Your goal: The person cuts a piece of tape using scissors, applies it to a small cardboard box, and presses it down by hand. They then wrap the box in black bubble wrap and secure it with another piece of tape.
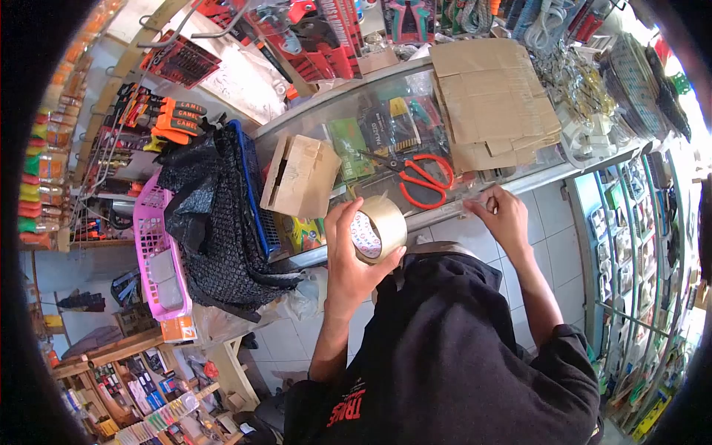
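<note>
A wide roll of packing tape point(391, 224) is gripped by my left hand point(347, 256), thumb and fingers on either side of it, its printed core facing left. My right hand point(506, 221) is held to the right of the roll, thumb and fingertips pinched together; what is between them, if anything, is too small to make out. Beyond the roll, scissors with red handles point(443, 194) rest on the glass counter point(378, 191). A small cardboard box point(305, 178) stands just past my left hand, and flattened cardboard point(493, 104) lies at the back right.
At the left, black woven plastic sheeting point(219, 215) spills over a blue basket point(252, 185) beside a pink basket point(148, 256). Packaged tools hang behind the counter. A glass-fronted shelf point(623, 245) stands at the right, above the tiled floor point(560, 252).
</note>
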The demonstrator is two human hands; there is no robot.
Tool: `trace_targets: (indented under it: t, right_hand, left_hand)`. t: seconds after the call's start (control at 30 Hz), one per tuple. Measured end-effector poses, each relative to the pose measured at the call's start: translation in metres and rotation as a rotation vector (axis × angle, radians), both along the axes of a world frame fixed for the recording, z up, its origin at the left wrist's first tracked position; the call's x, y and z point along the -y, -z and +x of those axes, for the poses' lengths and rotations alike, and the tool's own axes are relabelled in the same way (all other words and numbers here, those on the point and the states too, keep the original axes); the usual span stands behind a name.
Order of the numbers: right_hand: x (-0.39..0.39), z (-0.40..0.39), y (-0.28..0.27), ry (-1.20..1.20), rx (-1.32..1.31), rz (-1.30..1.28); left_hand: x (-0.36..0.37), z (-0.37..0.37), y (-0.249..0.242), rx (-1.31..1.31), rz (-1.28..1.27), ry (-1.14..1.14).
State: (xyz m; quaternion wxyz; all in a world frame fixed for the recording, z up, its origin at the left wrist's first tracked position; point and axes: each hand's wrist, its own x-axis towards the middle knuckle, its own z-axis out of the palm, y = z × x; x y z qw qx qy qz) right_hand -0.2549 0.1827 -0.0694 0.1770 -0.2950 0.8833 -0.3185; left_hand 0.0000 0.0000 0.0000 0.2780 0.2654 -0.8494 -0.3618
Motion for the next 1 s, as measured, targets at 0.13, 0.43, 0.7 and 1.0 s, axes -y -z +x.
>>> trace_targets:
  t: [0.13, 0.43, 0.7, 1.0]
  right_hand:
    - [0.025, 0.005, -0.008, 0.037, -0.116, 0.054]
    - [0.014, 0.004, -0.026, 0.122, -0.099, 0.067]
    - [-0.005, 0.040, 0.016, -0.515, -0.588, 0.126]
    - [-0.010, 0.031, -0.012, -0.506, -0.330, -0.080]
  left_hand:
    - [0.014, -0.004, -0.007, -0.024, -0.068, 0.027]
    - [0.005, 0.003, -0.005, -0.037, -0.051, 0.013]
    - [0.001, 0.012, -0.001, 0.010, -0.012, -0.023]
    - [-0.006, 0.000, -0.008, -0.067, -0.101, 0.148]
